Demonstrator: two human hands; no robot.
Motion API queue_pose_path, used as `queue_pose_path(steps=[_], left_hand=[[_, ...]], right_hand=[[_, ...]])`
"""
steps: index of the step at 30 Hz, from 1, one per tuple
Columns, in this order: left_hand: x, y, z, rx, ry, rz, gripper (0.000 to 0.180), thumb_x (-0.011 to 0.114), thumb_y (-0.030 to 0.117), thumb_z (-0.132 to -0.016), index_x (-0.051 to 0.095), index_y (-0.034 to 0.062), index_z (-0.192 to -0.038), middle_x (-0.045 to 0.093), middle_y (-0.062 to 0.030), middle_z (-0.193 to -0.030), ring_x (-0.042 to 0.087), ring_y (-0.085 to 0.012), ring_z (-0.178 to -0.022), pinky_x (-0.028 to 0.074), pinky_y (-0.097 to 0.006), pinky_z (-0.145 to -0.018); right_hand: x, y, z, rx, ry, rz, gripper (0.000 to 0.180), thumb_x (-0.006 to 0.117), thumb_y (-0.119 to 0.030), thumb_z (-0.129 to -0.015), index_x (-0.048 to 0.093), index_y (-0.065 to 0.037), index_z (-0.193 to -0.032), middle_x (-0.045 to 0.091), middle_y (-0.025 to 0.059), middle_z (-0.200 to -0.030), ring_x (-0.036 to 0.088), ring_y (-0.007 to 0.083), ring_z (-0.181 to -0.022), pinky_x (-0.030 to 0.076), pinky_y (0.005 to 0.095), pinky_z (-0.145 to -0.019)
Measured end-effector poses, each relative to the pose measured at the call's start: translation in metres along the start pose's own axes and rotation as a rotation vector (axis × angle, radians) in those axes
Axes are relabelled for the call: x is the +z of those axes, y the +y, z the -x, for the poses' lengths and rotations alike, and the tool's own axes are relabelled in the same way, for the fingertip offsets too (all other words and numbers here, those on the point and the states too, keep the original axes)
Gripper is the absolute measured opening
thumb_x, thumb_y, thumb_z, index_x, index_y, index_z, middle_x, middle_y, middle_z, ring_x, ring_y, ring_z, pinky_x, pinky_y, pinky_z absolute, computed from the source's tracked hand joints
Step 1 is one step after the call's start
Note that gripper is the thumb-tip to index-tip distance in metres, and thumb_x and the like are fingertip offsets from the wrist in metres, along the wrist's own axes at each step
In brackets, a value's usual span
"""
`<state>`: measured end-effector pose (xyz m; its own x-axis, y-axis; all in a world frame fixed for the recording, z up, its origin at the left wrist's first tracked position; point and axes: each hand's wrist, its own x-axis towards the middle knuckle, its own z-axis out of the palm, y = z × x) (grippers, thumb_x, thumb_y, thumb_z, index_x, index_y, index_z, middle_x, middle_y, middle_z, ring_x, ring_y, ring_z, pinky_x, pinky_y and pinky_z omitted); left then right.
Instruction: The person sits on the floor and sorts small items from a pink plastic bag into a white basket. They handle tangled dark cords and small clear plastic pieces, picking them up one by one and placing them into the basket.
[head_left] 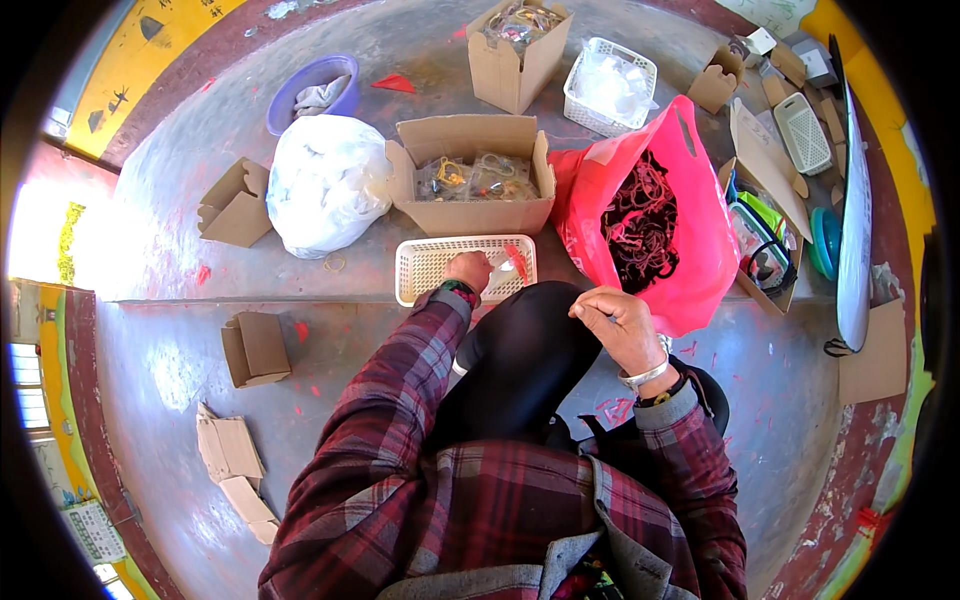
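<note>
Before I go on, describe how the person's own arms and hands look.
The left hand and right hand are ungloved. Both sleeves are dark red plaid; the right one ends in a grey cuff. On the right are a silver bangle and a dark band; on the left, a dark, green-flecked bracelet.

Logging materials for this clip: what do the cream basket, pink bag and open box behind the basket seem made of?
Cream basket: probably moulded plastic, smooth, judging by its regular perforations. Pink bag: likely plastic film, shiny, with creases and a cut-out handle. Open box: apparently cardboard, matte brown, with folded flaps.
</note>
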<state>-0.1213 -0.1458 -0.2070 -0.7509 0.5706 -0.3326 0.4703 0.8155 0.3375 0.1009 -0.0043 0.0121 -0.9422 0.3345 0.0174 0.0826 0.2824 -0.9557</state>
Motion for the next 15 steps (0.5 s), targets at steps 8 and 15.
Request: queue_pose_path(steps=[8, 15], left_hand=[[-0.025, 0.018, 0.010, 0.164, -0.108, -0.314, 0.028, 0.045, 0.024, -0.083, 0.067, 0.0084, -0.090, 0.065, -0.0099, -0.094, 0.057, -0.0277, -0.098, 0.043, -0.043, -0.084], [-0.026, 0.013, 0.011, 0.268, 0.002, -0.457, 0.024, 0.046, 0.019, -0.080, 0.067, 0.0087, -0.087, 0.066, -0.0094, -0.092, 0.059, -0.0276, -0.093, 0.045, -0.041, -0.080]], right_hand=[[-0.001, 0.000, 0.001, -0.003, 0.002, 0.000, 0.012, 0.058, -0.006, -0.081, 0.062, 0.005, -0.079, 0.062, 0.0124, -0.079, 0.059, 0.0179, -0.073, 0.046, 0.0266, -0.067], [-0.022, -0.051, 0.015, -0.200, 0.106, -0.070, 0.008, 0.058, -0.003, -0.079, 0.063, 0.003, -0.078, 0.062, 0.0125, -0.079, 0.060, 0.0196, -0.074, 0.046, 0.0282, -0.067]])
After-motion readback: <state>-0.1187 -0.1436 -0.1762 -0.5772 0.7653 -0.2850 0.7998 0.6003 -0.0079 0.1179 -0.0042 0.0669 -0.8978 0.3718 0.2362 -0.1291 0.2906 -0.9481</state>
